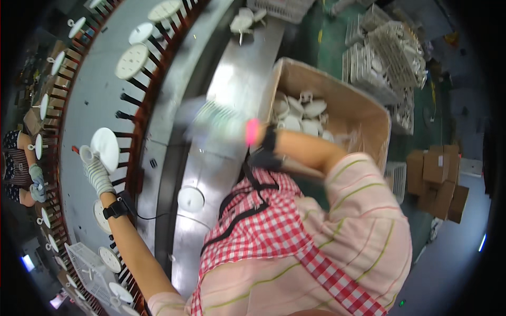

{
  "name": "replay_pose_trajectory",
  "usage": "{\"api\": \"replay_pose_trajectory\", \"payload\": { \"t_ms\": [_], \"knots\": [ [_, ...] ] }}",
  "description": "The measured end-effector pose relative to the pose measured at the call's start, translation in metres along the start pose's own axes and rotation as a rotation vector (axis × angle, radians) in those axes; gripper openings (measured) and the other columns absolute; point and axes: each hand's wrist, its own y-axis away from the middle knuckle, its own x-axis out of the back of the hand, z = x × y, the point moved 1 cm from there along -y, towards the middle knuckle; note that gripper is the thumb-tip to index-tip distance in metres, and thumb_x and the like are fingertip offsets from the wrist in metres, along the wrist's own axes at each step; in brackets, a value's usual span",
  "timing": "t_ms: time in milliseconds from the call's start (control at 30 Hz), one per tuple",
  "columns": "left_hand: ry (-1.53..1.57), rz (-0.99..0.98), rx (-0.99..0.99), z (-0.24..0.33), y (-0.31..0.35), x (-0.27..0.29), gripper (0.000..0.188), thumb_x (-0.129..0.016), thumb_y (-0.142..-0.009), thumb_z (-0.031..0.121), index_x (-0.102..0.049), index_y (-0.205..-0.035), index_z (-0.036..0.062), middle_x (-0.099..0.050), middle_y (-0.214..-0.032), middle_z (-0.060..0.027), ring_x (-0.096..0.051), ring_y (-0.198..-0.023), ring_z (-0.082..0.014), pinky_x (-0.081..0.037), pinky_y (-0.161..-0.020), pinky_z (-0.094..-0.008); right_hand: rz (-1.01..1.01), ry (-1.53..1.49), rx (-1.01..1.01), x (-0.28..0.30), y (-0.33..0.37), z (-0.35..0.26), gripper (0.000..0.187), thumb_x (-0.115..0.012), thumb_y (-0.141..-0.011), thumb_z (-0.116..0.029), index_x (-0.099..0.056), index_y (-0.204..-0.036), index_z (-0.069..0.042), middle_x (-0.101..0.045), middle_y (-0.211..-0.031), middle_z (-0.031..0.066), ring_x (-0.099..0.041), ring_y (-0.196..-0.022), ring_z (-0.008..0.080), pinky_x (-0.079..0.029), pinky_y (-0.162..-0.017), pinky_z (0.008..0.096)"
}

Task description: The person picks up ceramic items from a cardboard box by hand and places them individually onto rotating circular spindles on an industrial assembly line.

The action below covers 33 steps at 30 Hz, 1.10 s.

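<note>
My left hand point(98, 178), in a striped knit glove with a black wrist strap, is closed at the left edge of a white round disc point(106, 149). A small pale ring-like part shows by its fingertips. The disc is beside the row of dark pegs on the rack. My right hand point(217, 120), gloved too, with a pink band at the wrist, is over the metal bench point(243, 66). Motion smears its fingers, so I cannot see what they hold. Another white disc point(191, 199) lies on the bench close to my body.
A cardboard box point(363, 108) holding white parts stands right of the bench. Curving rows of pegs carry white discs point(132, 61) on the left. Across the rack a co-worker's gloved hands point(37, 181) show. Plastic crates point(382, 58) and brown cartons point(437, 174) stand at right.
</note>
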Motion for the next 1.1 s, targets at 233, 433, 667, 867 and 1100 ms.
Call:
{"api": "replay_pose_trajectory", "payload": {
  "t_ms": [233, 433, 667, 867, 1100],
  "knots": [
    [-0.39, 0.497, -0.425, 0.027, 0.163, -0.037, 0.056, -0.049, -0.092, 0.033, -0.036, -0.137, 0.0019, -0.037, -0.137, -0.0271, -0.038, -0.126, -0.0387, -0.031, -0.106, -0.0439, -0.213, 0.266, -1.339, 0.105, 0.291, 0.153, 0.027, -0.047, -0.091, -0.026, -0.057, -0.105, -0.006, -0.059, -0.111, 0.0216, -0.058, -0.096, 0.0368, -0.047, -0.082, 0.0389],
    [0.029, -0.389, -0.357, -0.017, 0.238, -0.103, 0.049, -0.061, -0.084, 0.015, -0.046, -0.13, 0.0052, -0.042, -0.135, -0.0203, -0.045, -0.121, -0.034, -0.039, -0.101, -0.0398, -0.785, 0.465, -1.192, 0.026, 0.392, 0.123, 0.054, -0.061, -0.076, -0.03, -0.053, -0.127, -0.013, -0.054, -0.125, 0.0184, -0.049, -0.118, 0.0355, -0.04, -0.098, 0.0406],
    [0.01, -0.698, -0.534, 0.022, 0.249, -0.11, 0.03, -0.054, -0.089, 0.018, -0.056, -0.116, 0.0033, -0.061, -0.108, -0.0184, -0.062, -0.092, -0.0325, -0.05, -0.079, -0.0383, -1.04, 0.402, -0.978, -0.037, 0.284, 0.117, 0.045, -0.063, -0.075, -0.031, -0.06, -0.109, -0.003, -0.064, -0.104, 0.0209, -0.061, -0.099, 0.0351, -0.047, -0.085, 0.0452],
    [-0.018, -0.886, -0.552, 0.038, 0.263, -0.09, 0.033, -0.054, -0.088, 0.026, -0.059, -0.112, 0.0043, -0.061, -0.109, -0.0177, -0.06, -0.098, -0.0348, -0.046, -0.087, -0.0404, -0.426, 0.48, -1.071, 0.058, 0.241, 0.071, 0.028, -0.051, -0.08, -0.025, -0.064, -0.097, -0.006, -0.064, -0.09, 0.0231, -0.061, -0.086, 0.0395, -0.047, -0.077, 0.0473],
    [0.408, -1.053, -0.475, 0.127, 0.271, -0.106, 0.038, -0.059, -0.084, 0.012, -0.055, -0.121, 0.0019, -0.065, -0.101, -0.0178, -0.063, -0.092, -0.0227, -0.049, -0.082, -0.0359, 0.144, -0.266, -0.75, 0.079, 0.115, -0.024, 0.03, -0.051, -0.084, -0.012, -0.059, -0.11, 0.001, -0.065, -0.098, 0.0178, -0.063, -0.091, 0.0282, -0.049, -0.08, 0.0352]
  ]
}}
